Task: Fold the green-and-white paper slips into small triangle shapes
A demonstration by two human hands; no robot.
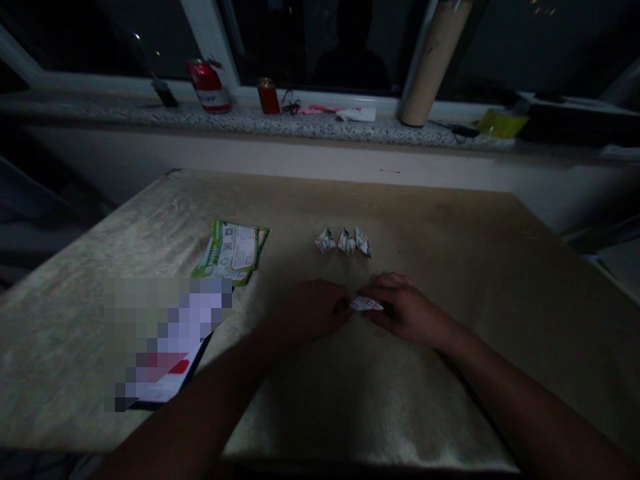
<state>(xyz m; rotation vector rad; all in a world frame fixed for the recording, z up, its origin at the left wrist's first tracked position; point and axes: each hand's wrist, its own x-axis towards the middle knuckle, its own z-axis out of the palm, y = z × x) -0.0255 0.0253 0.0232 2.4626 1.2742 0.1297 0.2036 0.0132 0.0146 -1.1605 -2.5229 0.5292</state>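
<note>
Low over the middle of the table, a small white printed packet (367, 305), folded to a pointed shape, is held between my two hands. My left hand (317, 308) has its fingers curled and pinches the left end. My right hand (407, 307) grips the right end between thumb and fingers. Just beyond them, three similar folded packets stand in a row: a left one (326, 241), a middle one (346, 241) and a right one (363, 242). Flat green-and-white printed packets (233, 250) lie overlapping to the left of my hands.
A lit-screen device (175, 367), partly pixelated, lies beside my left forearm. The cloth-covered table (440, 227) reaches toward a speckled windowsill (240, 123). On the sill stand a red can (209, 87), a red jar-like container (269, 97) and a tall tan tube (435, 63).
</note>
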